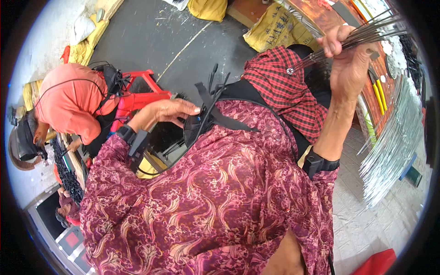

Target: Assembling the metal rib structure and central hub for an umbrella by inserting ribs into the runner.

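My right hand [346, 55] is raised at the upper right, closed around a bundle of thin dark metal rods [376, 31]. The rods run slantwise from the upper right edge down over the red and black checked cloth [275, 68] on my lap. At my waist, my left hand [167, 111] has its fingers stretched out and apart. Its fingertips are at the edge of a small black device [195, 123] with black straps [220, 117]; I cannot tell whether they press on it.
On the right, a large sheaf of silvery thin rods [389, 142] hangs over the wooden table [321, 18], beside yellow sticks [379, 96]. A person in an orange head covering [68, 98] works at the left, near a red plastic chair [142, 94]. Yellow sacks [277, 30] lie ahead.
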The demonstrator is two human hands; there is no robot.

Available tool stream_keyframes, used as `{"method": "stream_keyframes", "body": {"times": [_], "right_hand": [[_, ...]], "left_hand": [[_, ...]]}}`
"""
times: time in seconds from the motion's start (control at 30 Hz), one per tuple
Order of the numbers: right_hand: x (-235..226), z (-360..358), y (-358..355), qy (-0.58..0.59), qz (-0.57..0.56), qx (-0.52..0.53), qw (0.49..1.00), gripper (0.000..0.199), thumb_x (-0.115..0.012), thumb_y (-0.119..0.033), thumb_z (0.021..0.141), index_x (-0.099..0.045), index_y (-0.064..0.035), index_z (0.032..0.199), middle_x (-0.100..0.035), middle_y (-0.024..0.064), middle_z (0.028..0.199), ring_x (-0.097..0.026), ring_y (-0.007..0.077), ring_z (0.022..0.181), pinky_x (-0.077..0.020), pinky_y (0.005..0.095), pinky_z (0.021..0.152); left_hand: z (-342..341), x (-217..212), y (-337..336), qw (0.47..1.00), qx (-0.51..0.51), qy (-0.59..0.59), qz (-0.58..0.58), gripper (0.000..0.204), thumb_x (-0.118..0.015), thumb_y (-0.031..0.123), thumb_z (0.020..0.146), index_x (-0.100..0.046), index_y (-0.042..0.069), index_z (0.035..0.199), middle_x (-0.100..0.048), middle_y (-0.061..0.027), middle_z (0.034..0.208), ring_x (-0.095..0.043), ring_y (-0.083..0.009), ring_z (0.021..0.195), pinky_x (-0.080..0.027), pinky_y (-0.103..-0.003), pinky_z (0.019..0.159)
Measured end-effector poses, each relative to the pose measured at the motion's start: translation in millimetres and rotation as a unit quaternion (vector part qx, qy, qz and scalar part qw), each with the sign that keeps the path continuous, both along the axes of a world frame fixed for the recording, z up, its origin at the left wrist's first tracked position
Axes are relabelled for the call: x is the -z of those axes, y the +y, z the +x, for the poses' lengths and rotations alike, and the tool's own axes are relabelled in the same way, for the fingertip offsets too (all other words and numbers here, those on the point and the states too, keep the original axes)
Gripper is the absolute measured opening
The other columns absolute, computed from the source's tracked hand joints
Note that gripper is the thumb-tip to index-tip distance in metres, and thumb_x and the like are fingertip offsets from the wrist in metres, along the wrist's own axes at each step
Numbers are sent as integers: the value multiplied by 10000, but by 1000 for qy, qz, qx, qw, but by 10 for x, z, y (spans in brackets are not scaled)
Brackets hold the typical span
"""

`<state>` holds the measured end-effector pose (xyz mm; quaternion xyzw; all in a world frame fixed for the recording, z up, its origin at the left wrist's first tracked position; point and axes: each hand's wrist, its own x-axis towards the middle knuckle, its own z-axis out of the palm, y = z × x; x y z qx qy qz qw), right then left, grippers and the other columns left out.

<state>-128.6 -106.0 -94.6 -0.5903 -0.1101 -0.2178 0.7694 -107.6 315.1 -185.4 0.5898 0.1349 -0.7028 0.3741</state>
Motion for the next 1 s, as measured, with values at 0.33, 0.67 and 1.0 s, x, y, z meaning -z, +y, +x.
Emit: {"method": "stream_keyframes", "body": {"times": [0.33, 0.67, 1.0], "right_hand": [[-67, -81, -33, 28, 42, 6, 999, 585, -421, -627, 945, -520, -51, 927, -475, 1, 717, -477, 111, 638, -487, 308, 738], [-99, -129, -170, 48, 110, 18, 993, 627, -534, -626, 899, -542, -5, 983, -545, 37, 778, -535, 86, 672, -466, 230, 592], [11, -119, -152, 60, 99, 12, 993, 567, -467, -576, 964, -537, -13, 978, -544, 24, 768, -530, 85, 684, -451, 224, 619]], "left_hand": [[361, 301, -108, 992, 94, -30, -84, 419, -764, 277, 840, -601, 51, 1154, -660, -26, 1075, -618, -164, 1023, -504, -324, 905], [998, -941, -1615, 903, 173, -322, -226, 294, -667, 248, 924, -646, 5, 1088, -672, -35, 1026, -600, -105, 973, -481, -274, 884], [1003, -1796, -2698, 751, 98, -512, -406, 234, -653, 215, 929, -650, 11, 1044, -657, -6, 964, -581, -71, 894, -469, -236, 803]]}}
